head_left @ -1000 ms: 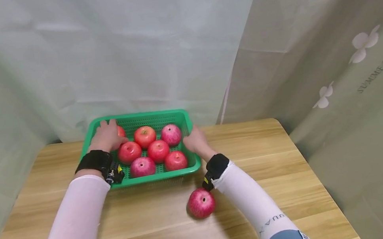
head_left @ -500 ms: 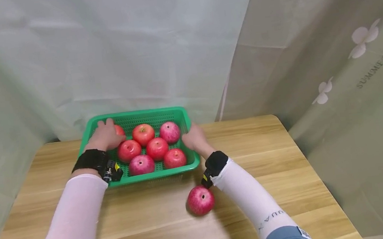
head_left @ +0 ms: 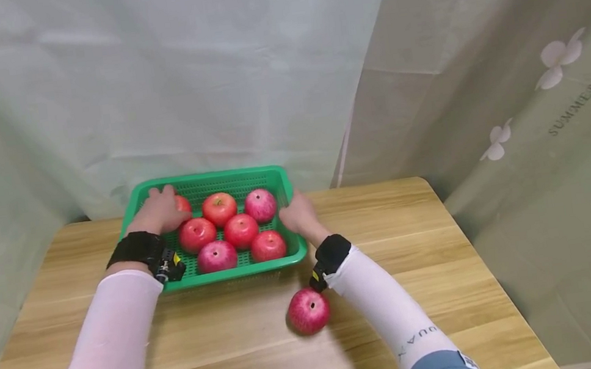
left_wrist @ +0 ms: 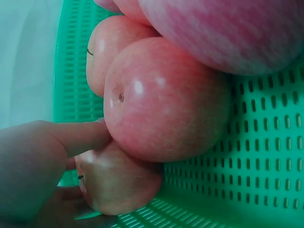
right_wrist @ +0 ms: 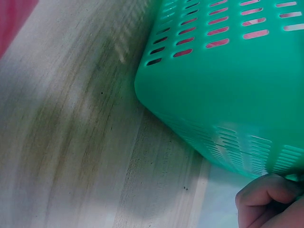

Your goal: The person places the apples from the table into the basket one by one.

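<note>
A green plastic basket (head_left: 239, 271) with slotted walls stands on the table and holds several red apples. At its back left corner my left hand (head_left: 157, 210) grips an apple (left_wrist: 121, 183), thumb on one side and fingers on the other in the left wrist view. A larger apple (left_wrist: 166, 102) lies right against that thumb. My right hand (head_left: 299, 213) holds the basket's right rim, its fingers curled over the edge; in the right wrist view the fingers (right_wrist: 268, 190) show at the lower right. One darker red apple (head_left: 308, 311) sits outside, below the right wrist.
The wooden table (head_left: 227, 353) runs up to a pale hanging curtain (head_left: 214, 65) close behind the basket. Another curtain (head_left: 540, 191) with printed flowers and lettering hangs along the right side. The loose apple lies close to the right wrist's strap (head_left: 333, 254).
Both hands keep their places on the apple and the rim. The head view has shifted slightly; the apples and basket stay the same relative to each other.
</note>
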A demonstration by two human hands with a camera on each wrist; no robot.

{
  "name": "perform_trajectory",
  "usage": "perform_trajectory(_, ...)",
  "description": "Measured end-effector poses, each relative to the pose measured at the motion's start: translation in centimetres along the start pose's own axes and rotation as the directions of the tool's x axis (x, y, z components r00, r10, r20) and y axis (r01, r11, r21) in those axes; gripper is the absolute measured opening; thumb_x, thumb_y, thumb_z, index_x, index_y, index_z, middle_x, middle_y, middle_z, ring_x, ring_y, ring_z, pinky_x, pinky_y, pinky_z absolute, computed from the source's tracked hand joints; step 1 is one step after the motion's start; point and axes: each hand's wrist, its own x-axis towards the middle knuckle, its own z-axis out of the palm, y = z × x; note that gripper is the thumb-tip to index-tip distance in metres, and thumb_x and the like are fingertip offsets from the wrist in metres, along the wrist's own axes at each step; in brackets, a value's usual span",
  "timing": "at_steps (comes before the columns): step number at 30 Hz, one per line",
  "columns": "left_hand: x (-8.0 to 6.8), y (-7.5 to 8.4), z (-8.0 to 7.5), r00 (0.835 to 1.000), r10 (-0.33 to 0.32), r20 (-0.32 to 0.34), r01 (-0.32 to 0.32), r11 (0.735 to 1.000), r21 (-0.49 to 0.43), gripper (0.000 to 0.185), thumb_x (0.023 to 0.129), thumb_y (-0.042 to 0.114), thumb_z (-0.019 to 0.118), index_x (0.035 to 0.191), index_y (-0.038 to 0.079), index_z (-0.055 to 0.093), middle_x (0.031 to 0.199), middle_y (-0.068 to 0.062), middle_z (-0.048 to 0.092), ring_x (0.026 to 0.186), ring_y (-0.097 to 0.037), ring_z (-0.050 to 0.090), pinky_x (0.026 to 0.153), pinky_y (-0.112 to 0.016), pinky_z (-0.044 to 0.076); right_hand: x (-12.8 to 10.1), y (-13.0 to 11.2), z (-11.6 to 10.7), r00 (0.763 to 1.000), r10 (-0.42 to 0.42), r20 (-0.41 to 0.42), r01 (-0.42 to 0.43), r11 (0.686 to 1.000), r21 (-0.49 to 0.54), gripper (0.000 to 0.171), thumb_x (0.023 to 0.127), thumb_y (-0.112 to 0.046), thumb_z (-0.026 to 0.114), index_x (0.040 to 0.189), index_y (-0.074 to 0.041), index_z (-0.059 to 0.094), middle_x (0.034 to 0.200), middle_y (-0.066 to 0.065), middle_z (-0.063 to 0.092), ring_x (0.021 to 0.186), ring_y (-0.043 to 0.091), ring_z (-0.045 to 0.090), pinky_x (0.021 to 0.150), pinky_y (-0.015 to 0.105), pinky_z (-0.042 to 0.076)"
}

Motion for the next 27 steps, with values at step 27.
perform_trajectory(27, -0.3, -0.6, -0.2, 0.997, -0.023, 0.071, 0.02, 0.999, 0.05, 0.069, 0.099, 0.03, 0.052, 0.148, -0.016, 0.038, 0.138, -0.047, 0.04, 0.129, -0.066, 0.035, 0.106, -0.076, 0.038, -0.1, -0.2, 0.0, 0.999, 0.035, 0.008, -0.035, 0.999, 0.003, 0.044, 0.094, -0.004, 0.06, 0.138, 0.0, 0.058, 0.123, 0.018, 0.068, 0.113, 0.032, 0.063, 0.094, 0.049, 0.057)
